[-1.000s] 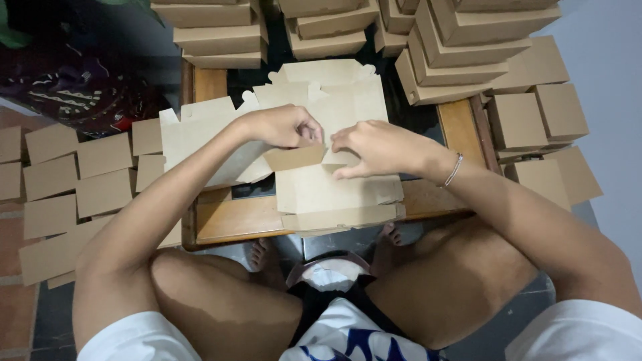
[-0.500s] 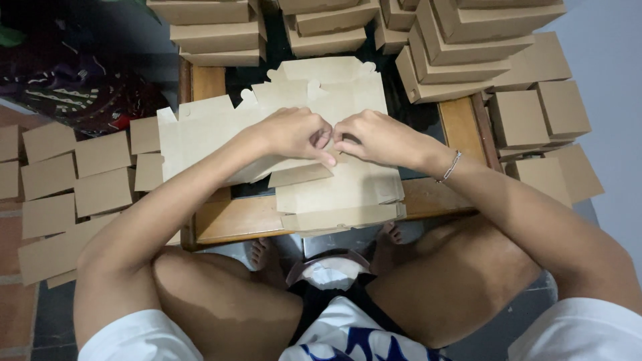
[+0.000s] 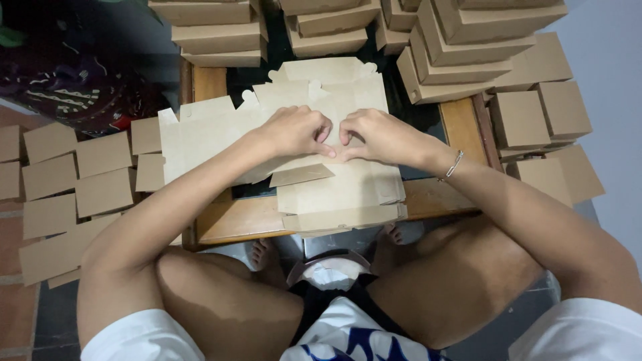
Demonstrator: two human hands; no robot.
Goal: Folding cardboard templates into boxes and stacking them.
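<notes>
A flat brown cardboard box blank (image 3: pixel 348 190) lies on top of a pile of the same blanks on a small wooden table (image 3: pixel 234 224). My left hand (image 3: pixel 297 130) and my right hand (image 3: pixel 374 137) rest side by side on its middle, fingers curled, fingertips meeting and pressing a fold in the cardboard. One loose flap (image 3: pixel 301 175) sticks out just below my left hand. A thin bracelet (image 3: pixel 455 164) sits on my right wrist.
Stacks of folded brown boxes (image 3: pixel 461 40) stand along the far edge and to the right of the table. More boxes (image 3: pixel 100 174) lie in rows on the floor at the left. My bare knees and feet are below the table's near edge.
Both hands have moved closer together and slightly away from me on the blank, from gripping a flap between them to pressing down with fingertips touching.
</notes>
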